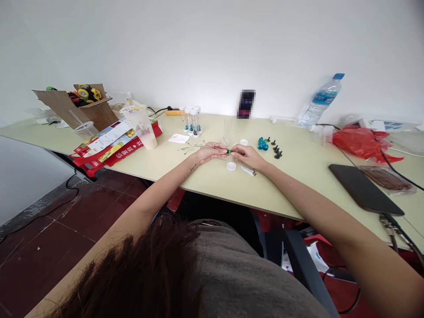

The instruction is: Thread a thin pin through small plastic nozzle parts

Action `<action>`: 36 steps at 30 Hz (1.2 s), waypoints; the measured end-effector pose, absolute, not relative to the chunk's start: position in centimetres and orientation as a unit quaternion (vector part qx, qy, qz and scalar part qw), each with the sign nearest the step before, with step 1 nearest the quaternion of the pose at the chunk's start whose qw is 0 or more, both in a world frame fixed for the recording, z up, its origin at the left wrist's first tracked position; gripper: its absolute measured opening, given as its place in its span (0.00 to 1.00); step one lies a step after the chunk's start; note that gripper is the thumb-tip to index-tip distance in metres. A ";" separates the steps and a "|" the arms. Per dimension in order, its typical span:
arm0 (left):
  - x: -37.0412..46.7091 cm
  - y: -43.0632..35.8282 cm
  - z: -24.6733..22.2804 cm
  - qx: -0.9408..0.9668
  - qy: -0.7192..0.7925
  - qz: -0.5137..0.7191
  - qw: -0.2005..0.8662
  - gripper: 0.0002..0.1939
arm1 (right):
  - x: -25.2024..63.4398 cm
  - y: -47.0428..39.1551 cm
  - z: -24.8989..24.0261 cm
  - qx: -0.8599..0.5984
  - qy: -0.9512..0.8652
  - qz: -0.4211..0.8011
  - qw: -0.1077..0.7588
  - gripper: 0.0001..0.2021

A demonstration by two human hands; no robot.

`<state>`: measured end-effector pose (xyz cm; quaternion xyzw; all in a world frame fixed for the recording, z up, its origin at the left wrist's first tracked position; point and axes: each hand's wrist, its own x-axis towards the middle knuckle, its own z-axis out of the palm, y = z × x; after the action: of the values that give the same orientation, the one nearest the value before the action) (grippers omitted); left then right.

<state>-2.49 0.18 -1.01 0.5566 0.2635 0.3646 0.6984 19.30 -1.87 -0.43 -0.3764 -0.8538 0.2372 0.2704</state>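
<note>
My left hand and my right hand meet over the table. Between their fingertips is a small shiny green piece, pinched from both sides and partly covered by the fingers. Just below them lies a white round cap, with silver metal strips beside it. Another white cap is behind my right hand. Shiny teal pieces and several black stemmed pieces lie to the right. Thin wire-like pieces are scattered left of my left hand.
Capped clear tubes stand at the back, near a white paper. Leftward are a drink cup, a red bag and a cardboard box. A water bottle, red plastic bag and dark tablet-like slab occupy the right.
</note>
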 end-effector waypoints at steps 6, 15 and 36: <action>-2.6 0.1 -0.9 0.553 0.261 0.372 0.698 0.18 | 19.3 -1.8 -0.6 -0.368 -0.847 0.262 0.280 0.24; -2.6 0.2 -0.9 0.559 0.259 0.361 0.700 0.17 | 19.2 -1.9 -0.4 -0.373 -0.850 0.259 0.268 0.23; -2.5 0.1 -0.8 0.563 0.277 0.359 0.692 0.17 | 19.3 -2.0 -0.5 -0.365 -0.854 0.256 0.267 0.23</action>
<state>-2.52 0.06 -0.80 0.5625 0.2768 0.3586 0.6916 19.27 -1.96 -0.48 -0.3650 -0.8544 0.2559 0.2669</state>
